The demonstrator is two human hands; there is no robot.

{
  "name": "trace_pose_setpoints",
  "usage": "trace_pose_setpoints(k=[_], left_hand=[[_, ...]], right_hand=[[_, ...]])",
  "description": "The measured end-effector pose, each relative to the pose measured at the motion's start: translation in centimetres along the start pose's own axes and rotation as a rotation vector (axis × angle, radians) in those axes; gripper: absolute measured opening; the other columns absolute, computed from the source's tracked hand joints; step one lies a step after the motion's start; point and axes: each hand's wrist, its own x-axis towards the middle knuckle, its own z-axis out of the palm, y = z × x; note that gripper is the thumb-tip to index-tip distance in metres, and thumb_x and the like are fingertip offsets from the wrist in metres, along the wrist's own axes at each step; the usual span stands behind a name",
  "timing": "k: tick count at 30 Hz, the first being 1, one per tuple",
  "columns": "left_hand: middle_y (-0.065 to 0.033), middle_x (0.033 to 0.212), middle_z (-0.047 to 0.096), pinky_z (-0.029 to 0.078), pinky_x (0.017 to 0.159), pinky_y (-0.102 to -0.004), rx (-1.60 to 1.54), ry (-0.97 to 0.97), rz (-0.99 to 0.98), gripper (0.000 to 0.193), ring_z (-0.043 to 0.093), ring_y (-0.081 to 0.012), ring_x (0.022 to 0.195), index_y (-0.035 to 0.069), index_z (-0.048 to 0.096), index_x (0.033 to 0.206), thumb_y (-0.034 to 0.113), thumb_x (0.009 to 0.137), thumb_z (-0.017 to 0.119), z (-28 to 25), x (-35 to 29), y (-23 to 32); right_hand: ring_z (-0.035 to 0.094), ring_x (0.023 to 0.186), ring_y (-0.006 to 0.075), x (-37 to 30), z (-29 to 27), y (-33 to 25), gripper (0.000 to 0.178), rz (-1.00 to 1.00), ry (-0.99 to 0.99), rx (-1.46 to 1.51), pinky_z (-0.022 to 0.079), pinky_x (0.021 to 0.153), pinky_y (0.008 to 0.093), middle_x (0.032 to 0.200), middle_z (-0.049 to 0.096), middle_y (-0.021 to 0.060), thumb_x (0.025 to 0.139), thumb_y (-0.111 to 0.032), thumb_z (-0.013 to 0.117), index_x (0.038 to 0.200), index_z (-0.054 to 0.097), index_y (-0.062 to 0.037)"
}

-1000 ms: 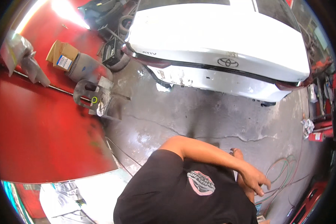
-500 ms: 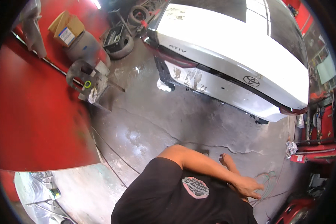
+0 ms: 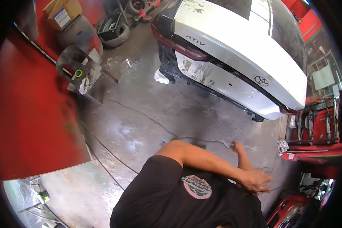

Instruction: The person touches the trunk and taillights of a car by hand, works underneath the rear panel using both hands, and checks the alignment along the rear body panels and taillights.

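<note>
The left hand point(image 3: 254, 179) is low and to the right in the frame. Its fingers are a little spread and it holds nothing. It lies on the other arm point(image 3: 242, 161), which sticks up beside it. The right hand is hidden, so I cannot tell how it is. Both arms lie across a black shirt point(image 3: 167, 197).

No tool is in the hand, and I see none on the grey floor point(image 3: 148, 121) close to it. A thin cable point(image 3: 102, 148) runs over the floor to the left.

The white car point(image 3: 231, 49) fills the upper right of the frame, well apart from the hand. Its back bumper is off and dark parts show under the boot. The back has rough, rubbed patches. I think the taking apart is done, and the fixing and putting back are still left. Right now no one is touching the car.

A white rag point(image 3: 161, 77) lies by the car's corner. A tyre point(image 3: 116, 36) and a cardboard box point(image 3: 62, 11) are at the upper left. A big red panel point(image 3: 26, 114) fills the left side.
</note>
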Motion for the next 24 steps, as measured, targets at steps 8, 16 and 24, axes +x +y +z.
trace_pose_setpoints(k=[8,16,24], left_hand=[[-0.0316,0.095,0.063,0.046,0.083,-0.0566,0.055,-0.060,0.009,0.061,0.060,-0.0504,0.092,0.002,0.052,0.123,0.057,0.096,0.048,-0.7,-0.9,-0.3],[-0.0300,0.093,0.064,0.047,0.083,-0.0552,-0.099,-0.034,0.081,0.062,0.060,-0.0495,0.093,0.001,0.052,0.122,0.057,0.095,0.048,-1.5,-2.1,3.7],[-0.0298,0.094,0.065,0.046,0.087,-0.0542,-0.033,0.034,0.074,0.066,0.061,-0.0478,0.096,0.002,0.051,0.128,0.059,0.095,0.047,-1.4,-0.9,0.2]], right_hand=[[0.064,0.108,0.0382,-1.3,-0.5,-0.5,0.044,0.002,-0.046,-0.037,0.050,0.094,0.0437,0.114,0.068,0.0201,0.086,-0.032,0.069,0.125,0.065,-0.0106],[0.065,0.106,0.0379,-2.7,-1.0,-0.3,0.043,-0.059,-0.059,-0.117,0.052,0.091,0.0433,0.113,0.068,0.0205,0.086,-0.032,0.070,0.123,0.066,-0.0106],[0.068,0.098,0.0375,-0.5,-1.0,-0.4,0.044,-0.154,-0.004,-0.030,0.053,0.085,0.0447,0.105,0.070,0.0229,0.083,-0.029,0.071,0.121,0.067,-0.0068]])
